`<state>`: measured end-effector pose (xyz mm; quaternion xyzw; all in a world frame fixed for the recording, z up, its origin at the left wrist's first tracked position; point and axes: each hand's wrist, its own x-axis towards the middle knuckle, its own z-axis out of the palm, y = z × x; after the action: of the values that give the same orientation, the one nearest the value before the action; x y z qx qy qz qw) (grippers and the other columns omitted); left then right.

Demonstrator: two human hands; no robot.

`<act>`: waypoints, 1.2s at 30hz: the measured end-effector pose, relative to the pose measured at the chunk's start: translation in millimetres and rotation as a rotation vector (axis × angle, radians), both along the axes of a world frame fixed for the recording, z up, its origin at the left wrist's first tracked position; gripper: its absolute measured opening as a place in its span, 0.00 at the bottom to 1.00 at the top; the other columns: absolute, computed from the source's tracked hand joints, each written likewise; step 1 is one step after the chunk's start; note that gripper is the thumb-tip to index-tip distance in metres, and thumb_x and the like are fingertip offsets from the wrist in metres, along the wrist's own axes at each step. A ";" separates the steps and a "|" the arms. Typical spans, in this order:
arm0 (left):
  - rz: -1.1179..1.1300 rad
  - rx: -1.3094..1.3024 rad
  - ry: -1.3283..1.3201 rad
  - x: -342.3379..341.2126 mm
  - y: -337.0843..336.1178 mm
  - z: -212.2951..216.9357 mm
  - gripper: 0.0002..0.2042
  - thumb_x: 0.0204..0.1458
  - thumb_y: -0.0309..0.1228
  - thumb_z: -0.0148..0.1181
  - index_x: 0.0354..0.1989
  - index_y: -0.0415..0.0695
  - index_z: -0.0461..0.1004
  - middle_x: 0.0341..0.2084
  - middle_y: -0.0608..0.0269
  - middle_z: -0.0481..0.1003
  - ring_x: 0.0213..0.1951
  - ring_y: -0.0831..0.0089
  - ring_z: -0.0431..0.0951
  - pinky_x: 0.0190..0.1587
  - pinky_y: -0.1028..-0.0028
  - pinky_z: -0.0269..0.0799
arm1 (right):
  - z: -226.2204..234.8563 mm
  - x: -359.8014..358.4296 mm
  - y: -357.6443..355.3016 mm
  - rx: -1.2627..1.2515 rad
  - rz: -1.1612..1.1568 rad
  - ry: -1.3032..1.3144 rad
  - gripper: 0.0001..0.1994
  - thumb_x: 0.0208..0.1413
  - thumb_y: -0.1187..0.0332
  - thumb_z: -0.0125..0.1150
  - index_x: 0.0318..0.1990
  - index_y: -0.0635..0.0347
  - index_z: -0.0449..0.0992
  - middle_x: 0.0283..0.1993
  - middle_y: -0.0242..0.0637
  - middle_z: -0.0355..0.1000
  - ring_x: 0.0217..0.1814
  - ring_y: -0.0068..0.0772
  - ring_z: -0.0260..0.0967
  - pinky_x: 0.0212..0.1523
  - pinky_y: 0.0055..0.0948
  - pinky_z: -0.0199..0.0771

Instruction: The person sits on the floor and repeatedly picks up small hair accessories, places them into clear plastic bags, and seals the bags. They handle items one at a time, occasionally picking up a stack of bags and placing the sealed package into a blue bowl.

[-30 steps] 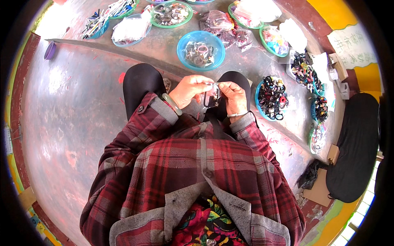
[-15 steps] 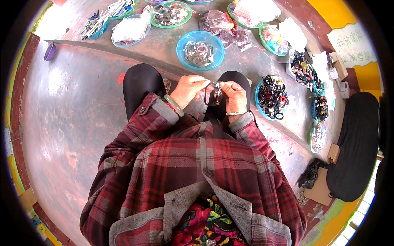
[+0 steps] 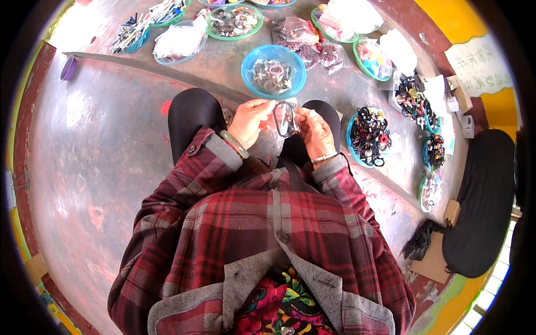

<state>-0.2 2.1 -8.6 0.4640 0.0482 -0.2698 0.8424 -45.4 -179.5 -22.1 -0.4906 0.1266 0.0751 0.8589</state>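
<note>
Head view. Clock centred on the packet, 12 toward the top.

The packet (image 3: 285, 119), clear plastic with a dark loop inside, was held up between the hands, above the gap between the knees. Left hand (image 3: 248, 124) at 9 o'clock: thumb and forefinger were pinched together on the packet's near edge, the other fingers bent below. Right hand (image 3: 316, 134) between 3 and 4: thumb and forefinger were clamped on the opposite edge, the rest curled in (exact contact was too small to read). A pale bangle (image 3: 234, 144) circled the left wrist, a silver one (image 3: 324, 158) the right.

At 12, near the fingertips, a blue basin (image 3: 255, 58) contained more clear packets. Between 12 and 1 lay bagged goods (image 3: 304, 43). At 2 a green basin (image 3: 358, 58) bore colourful pieces, a white bag (image 3: 399, 50) just beside it. At 3, close past the right knee, a heap of dark bands (image 3: 369, 134) filled a second blue basin. At 11 stood another green basin, loaded with small mixed items (image 3: 234, 21); at 10, white packets (image 3: 178, 42) in a basin and, farther out, a bundle of pens (image 3: 133, 33). A purple bowl (image 3: 69, 68) sat between 9 and 10. At 4, well apart, lay a long black cushion (image 3: 480, 204); a cardboard piece (image 3: 431, 261) was between 4 and 5.
</note>
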 end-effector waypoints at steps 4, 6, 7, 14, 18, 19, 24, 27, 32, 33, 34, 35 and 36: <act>0.059 -0.083 0.000 -1.2 0.2 -4.6 0.09 0.54 0.32 0.51 0.38 0.39 0.71 0.29 0.67 0.74 0.28 0.84 0.70 0.22 0.85 0.61 | 4.8 -5.9 13.9 -0.048 0.128 0.041 0.12 0.47 0.69 0.61 0.40 0.58 0.70 0.35 0.26 0.71 0.33 0.18 0.67 0.34 0.17 0.65; 0.062 -0.076 0.002 -4.3 -1.7 5.5 0.10 0.54 0.32 0.50 0.39 0.39 0.71 0.29 0.67 0.74 0.30 0.83 0.72 0.23 0.85 0.61 | 2.8 -5.0 12.6 -0.033 0.079 0.038 0.08 0.47 0.72 0.61 0.36 0.58 0.72 0.30 0.26 0.71 0.29 0.17 0.67 0.30 0.15 0.65; 0.062 -0.073 0.003 -5.5 -3.1 12.1 0.11 0.54 0.32 0.49 0.40 0.38 0.71 0.29 0.67 0.74 0.31 0.82 0.72 0.23 0.86 0.61 | -1.1 -4.2 9.4 -0.027 0.051 0.020 0.07 0.47 0.72 0.60 0.35 0.58 0.72 0.29 0.26 0.71 0.28 0.17 0.66 0.29 0.15 0.65; -0.022 -0.073 0.016 0.6 2.8 13.8 0.13 0.55 0.33 0.48 0.41 0.37 0.71 0.35 0.62 0.75 0.36 0.79 0.74 0.27 0.83 0.64 | 2.9 -4.0 1.0 -0.070 0.095 -0.015 0.04 0.47 0.75 0.59 0.32 0.59 0.72 0.27 0.28 0.71 0.25 0.18 0.66 0.26 0.17 0.65; -0.082 0.003 -0.058 1.3 1.0 1.1 0.12 0.55 0.34 0.50 0.38 0.38 0.73 0.33 0.64 0.75 0.35 0.80 0.73 0.32 0.82 0.64 | 1.9 -5.3 -2.8 -0.054 0.178 -0.023 0.05 0.48 0.74 0.58 0.33 0.59 0.72 0.27 0.29 0.71 0.26 0.21 0.68 0.26 0.18 0.66; -0.080 0.032 -0.073 0.5 0.9 1.9 0.12 0.55 0.34 0.50 0.38 0.38 0.73 0.33 0.64 0.75 0.35 0.80 0.73 0.33 0.83 0.64 | 1.3 -5.1 -3.1 -0.047 0.181 -0.019 0.05 0.48 0.73 0.59 0.34 0.59 0.72 0.27 0.29 0.71 0.26 0.21 0.67 0.26 0.18 0.67; -0.042 0.072 -0.135 -1.8 -2.3 -2.0 0.12 0.55 0.34 0.49 0.37 0.39 0.74 0.33 0.66 0.75 0.34 0.82 0.73 0.33 0.83 0.64 | 2.3 -4.5 -0.5 -0.049 0.092 0.009 0.09 0.49 0.71 0.59 0.38 0.62 0.73 0.28 0.32 0.72 0.29 0.23 0.68 0.30 0.20 0.68; -0.039 0.098 -0.136 -3.1 -4.7 -1.2 0.11 0.55 0.34 0.49 0.36 0.39 0.74 0.33 0.66 0.75 0.33 0.82 0.73 0.33 0.83 0.64 | -2.2 -4.5 -0.6 -0.071 0.043 -0.011 0.10 0.49 0.70 0.59 0.39 0.64 0.73 0.30 0.34 0.72 0.31 0.23 0.68 0.34 0.21 0.68; -0.002 0.076 -0.143 -4.6 -5.3 -4.3 0.12 0.55 0.34 0.48 0.36 0.39 0.74 0.33 0.65 0.75 0.32 0.81 0.73 0.32 0.83 0.64 | -0.2 -5.5 5.2 -0.107 -0.048 -0.034 0.09 0.49 0.70 0.59 0.37 0.66 0.75 0.33 0.33 0.73 0.33 0.21 0.68 0.37 0.20 0.67; 0.003 0.057 -0.130 -5.4 -5.5 -4.8 0.12 0.56 0.35 0.48 0.36 0.39 0.73 0.33 0.64 0.75 0.32 0.81 0.73 0.33 0.82 0.64 | -2.2 -5.5 4.8 -0.113 -0.052 -0.038 0.09 0.49 0.70 0.59 0.36 0.66 0.75 0.33 0.33 0.73 0.33 0.20 0.67 0.37 0.20 0.67; 0.008 0.038 -0.118 -5.8 -5.9 -4.9 0.12 0.56 0.35 0.48 0.36 0.38 0.73 0.33 0.63 0.75 0.32 0.80 0.74 0.33 0.82 0.65 | -3.8 -5.0 4.2 -0.119 -0.058 -0.043 0.09 0.49 0.70 0.59 0.36 0.66 0.75 0.33 0.33 0.73 0.33 0.20 0.67 0.37 0.19 0.66; 0.012 0.020 -0.106 -6.1 -6.2 -5.3 0.13 0.56 0.35 0.48 0.36 0.37 0.73 0.33 0.62 0.75 0.31 0.80 0.74 0.33 0.81 0.65 | -5.7 -4.6 3.9 -0.125 -0.063 -0.050 0.09 0.49 0.70 0.60 0.36 0.66 0.75 0.33 0.33 0.73 0.32 0.20 0.67 0.37 0.19 0.66; -0.008 0.022 -0.094 -5.4 -5.7 -6.8 0.13 0.56 0.35 0.48 0.37 0.37 0.72 0.32 0.62 0.75 0.32 0.78 0.74 0.33 0.81 0.66 | -7.9 -4.2 3.6 -0.130 -0.068 -0.057 0.09 0.49 0.71 0.60 0.36 0.66 0.75 0.33 0.32 0.73 0.32 0.19 0.67 0.37 0.19 0.66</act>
<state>-5.7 -3.6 -15.4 0.4855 0.0097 -0.2503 0.8376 -49.6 -175.9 -29.9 -0.5425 0.1231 0.0237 0.8306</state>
